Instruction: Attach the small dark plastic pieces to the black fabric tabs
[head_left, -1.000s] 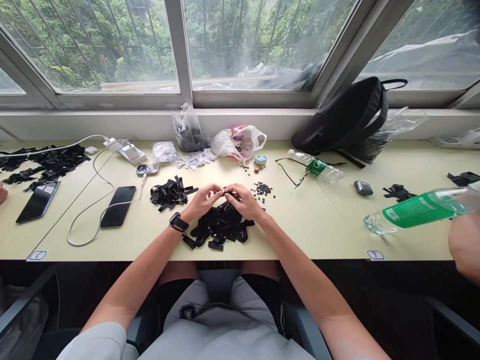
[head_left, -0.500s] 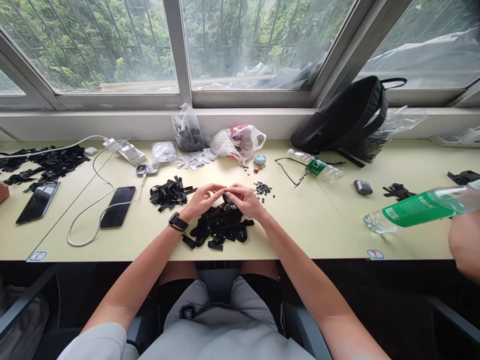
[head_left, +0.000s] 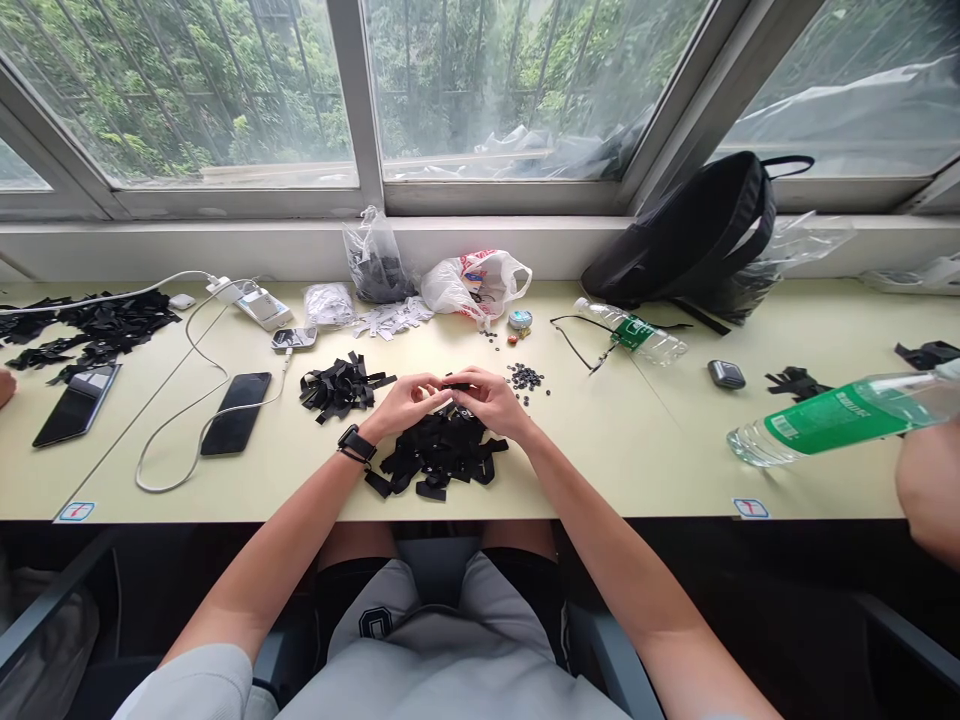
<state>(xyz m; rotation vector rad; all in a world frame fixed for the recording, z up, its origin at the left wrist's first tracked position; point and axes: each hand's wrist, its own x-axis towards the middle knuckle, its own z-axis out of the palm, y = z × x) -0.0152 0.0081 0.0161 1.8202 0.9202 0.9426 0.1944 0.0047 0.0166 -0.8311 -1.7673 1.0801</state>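
Observation:
My left hand (head_left: 409, 402) and my right hand (head_left: 490, 400) meet above a heap of black fabric strips (head_left: 439, 452). Between their fingertips they pinch a small black strip (head_left: 456, 386), lying roughly level. A smaller pile of black strips (head_left: 339, 387) lies beside my left hand. Small black round pieces (head_left: 526, 377) are scattered just beyond my right hand. The fingers cover part of the held strip.
Behind the hands stand a clear bag of black pieces (head_left: 377, 268), a white plastic bag (head_left: 480, 285) and white tags (head_left: 391, 317). A phone (head_left: 235, 414) with a cable lies left; glasses (head_left: 592, 350), bottles (head_left: 832, 412) and a black backpack (head_left: 690, 230) are right.
The black strip between my fingertips has turned from hanging down to roughly level and shows more. My fingers have shifted slightly around it.

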